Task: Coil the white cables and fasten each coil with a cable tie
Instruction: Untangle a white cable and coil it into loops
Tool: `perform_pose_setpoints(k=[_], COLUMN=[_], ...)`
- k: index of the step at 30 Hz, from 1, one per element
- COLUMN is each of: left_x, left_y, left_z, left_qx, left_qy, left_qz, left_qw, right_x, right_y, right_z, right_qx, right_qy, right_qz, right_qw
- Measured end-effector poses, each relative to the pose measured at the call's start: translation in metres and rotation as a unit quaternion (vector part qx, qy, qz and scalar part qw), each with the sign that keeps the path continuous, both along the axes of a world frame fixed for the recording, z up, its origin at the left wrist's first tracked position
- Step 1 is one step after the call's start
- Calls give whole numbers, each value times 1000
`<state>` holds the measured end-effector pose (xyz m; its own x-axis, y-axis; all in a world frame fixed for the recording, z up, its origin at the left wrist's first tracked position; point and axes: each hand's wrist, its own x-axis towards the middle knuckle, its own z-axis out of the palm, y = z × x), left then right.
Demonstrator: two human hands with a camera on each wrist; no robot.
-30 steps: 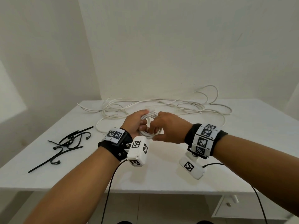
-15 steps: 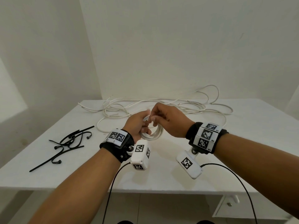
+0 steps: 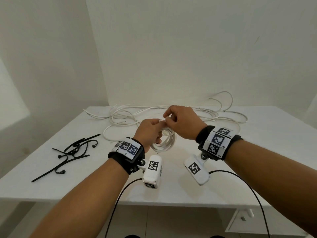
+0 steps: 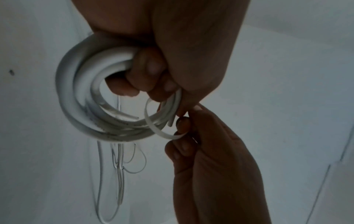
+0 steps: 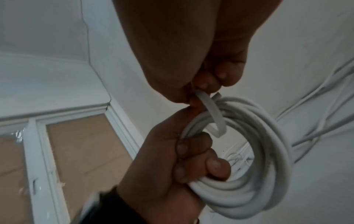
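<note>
Above the table [image 3: 257,152], left hand [image 3: 149,131] grips the coil [image 4: 80,106] (fingers curled); right hand [image 3: 181,122] pinches a white tie [image 4: 153,128].

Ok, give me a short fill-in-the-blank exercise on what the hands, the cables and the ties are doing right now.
1. The coil of white cable is gripped by the ____ hand.
2. The right hand pinches a thin ____ strip looped round the coil.
3. The spare cable ties lying on the table are ____ in colour.
4. The loose cables lie at the ____ edge of the table.

Missing words: left; white; black; far
</note>
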<state>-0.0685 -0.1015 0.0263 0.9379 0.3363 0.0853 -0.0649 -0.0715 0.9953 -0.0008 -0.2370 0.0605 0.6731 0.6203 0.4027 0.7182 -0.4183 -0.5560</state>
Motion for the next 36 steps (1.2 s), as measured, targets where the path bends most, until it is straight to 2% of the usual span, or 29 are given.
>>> perform_pose_setpoints(k=[4, 6, 12, 18, 22, 27, 31, 33, 36], left_x=[0, 0, 0, -2, -2, -1, 2, 2, 4], left_y=[0, -1, -10, -11, -12, -15, -14, -12, -11], left_z=[2, 2, -5, -5, -4, 2, 9, 11, 11], left_qx=[174, 232, 266, 282, 136, 18, -78, -128, -165], left_qy=[-10, -17, -30, -29, -34, -50, -9, 1, 18], left_qz=[14, 18, 32, 27, -12, 43, 84, 84, 88], left_qw=[985, 972, 963, 959, 990, 998, 993, 988, 982], right_x=[6, 6, 1, 7, 8, 6, -4, -6, -7], right_y=[1, 1, 4, -3, -4, 0, -1, -1, 1], right_z=[9, 10, 15, 20, 23, 18, 15, 13, 9], right_qx=[-18, -25, -110, -89, -53, 63, 195, 196, 207], right_qy=[13, 14, -3, 23, 34, 97, 213, 179, 118], right_qz=[-20, -23, -52, -51, -46, -32, 68, 90, 60], right_qw=[1000, 999, 993, 994, 997, 993, 955, 960, 969])
